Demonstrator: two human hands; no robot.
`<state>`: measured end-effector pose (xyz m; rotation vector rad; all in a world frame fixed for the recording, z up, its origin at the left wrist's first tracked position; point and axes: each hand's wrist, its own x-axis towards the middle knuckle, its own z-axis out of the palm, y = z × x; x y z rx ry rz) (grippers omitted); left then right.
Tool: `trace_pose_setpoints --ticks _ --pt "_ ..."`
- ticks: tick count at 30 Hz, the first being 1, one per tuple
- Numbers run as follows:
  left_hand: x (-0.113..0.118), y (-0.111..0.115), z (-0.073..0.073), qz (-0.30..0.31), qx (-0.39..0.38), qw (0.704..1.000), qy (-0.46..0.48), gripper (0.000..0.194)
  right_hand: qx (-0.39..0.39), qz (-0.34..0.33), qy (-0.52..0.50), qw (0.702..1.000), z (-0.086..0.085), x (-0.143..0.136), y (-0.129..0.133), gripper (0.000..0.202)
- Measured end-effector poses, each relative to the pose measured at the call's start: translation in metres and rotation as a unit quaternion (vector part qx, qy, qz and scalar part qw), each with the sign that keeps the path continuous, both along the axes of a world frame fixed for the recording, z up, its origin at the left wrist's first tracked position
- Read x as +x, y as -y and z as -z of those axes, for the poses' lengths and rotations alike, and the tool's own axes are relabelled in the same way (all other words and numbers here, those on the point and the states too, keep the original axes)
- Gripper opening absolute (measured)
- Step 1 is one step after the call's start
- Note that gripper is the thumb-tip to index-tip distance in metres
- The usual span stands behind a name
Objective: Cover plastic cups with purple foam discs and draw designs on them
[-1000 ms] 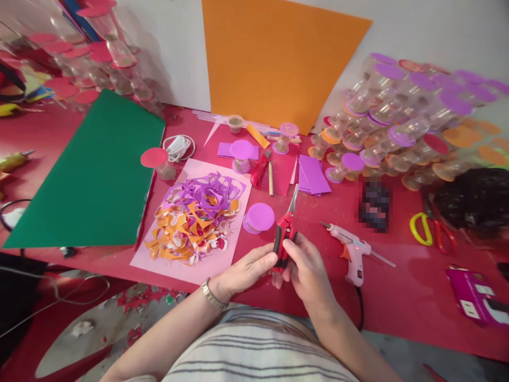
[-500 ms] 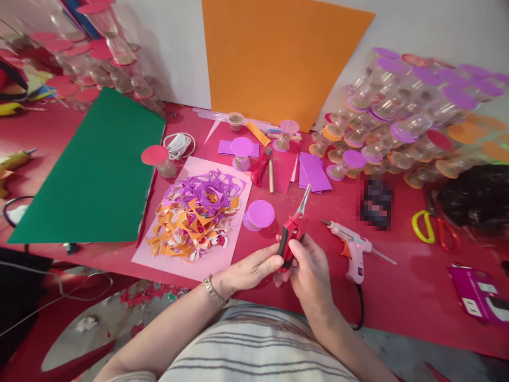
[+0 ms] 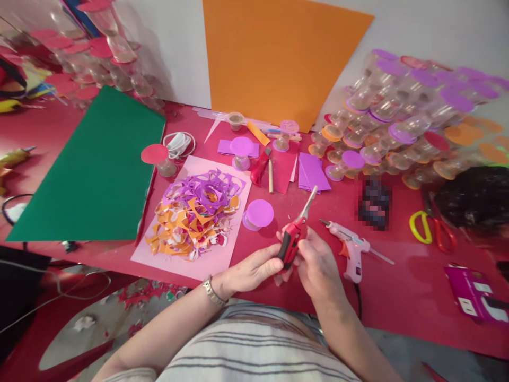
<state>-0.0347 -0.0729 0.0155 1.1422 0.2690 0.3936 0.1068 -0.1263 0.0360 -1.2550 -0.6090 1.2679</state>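
A pair of garden snips [image 3: 293,240] with red and black handles is held over the front of the table, its narrow blades together and pointing up and away to the right. My left hand [image 3: 254,269] pinches the lower handle with its thumb, the fingers partly hidden behind. My right hand [image 3: 320,262] grips the snips from the right, its thumb near the pivot. Just beyond my hands stands a purple-topped clear cup piece [image 3: 259,213]. A white glue gun [image 3: 353,248] lies right of my right hand.
Purple and orange paper scraps [image 3: 199,217] heap on a pink sheet [image 3: 151,254]. A green board [image 3: 91,175] lies left. Stacked cup hourglasses [image 3: 385,109] fill the back right. Scissors [image 3: 441,231], a box cutter [image 3: 260,168] and purple cards [image 3: 312,172] lie about; an orange board [image 3: 282,58] leans behind.
The snips have tilted further right, showing more of the red handle side. My right hand has shifted slightly right and turned; my left hand is almost where it was.
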Motion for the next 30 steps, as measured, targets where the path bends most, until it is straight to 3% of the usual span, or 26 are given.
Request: trace_pose_setpoints --ticks 5,13,25,30 --pt "-0.001 -0.001 -0.003 -0.027 0.001 1.0 0.015 0.05 -0.022 -0.006 -0.07 0.997 0.004 -0.008 0.001 0.03" --pt "-0.001 0.001 -0.001 -0.017 0.014 1.0 -0.008 0.048 -0.074 -0.013 -0.027 0.997 0.01 -0.009 0.001 0.032" --pt "0.001 0.002 0.005 -0.014 0.121 0.99 -0.066 0.053 -0.059 0.049 -0.052 0.996 0.016 -0.013 0.0 0.021" --pt "0.001 0.002 0.003 -0.014 0.132 0.989 -0.069 0.053 -0.056 0.013 -0.084 0.995 0.015 -0.008 0.001 0.025"
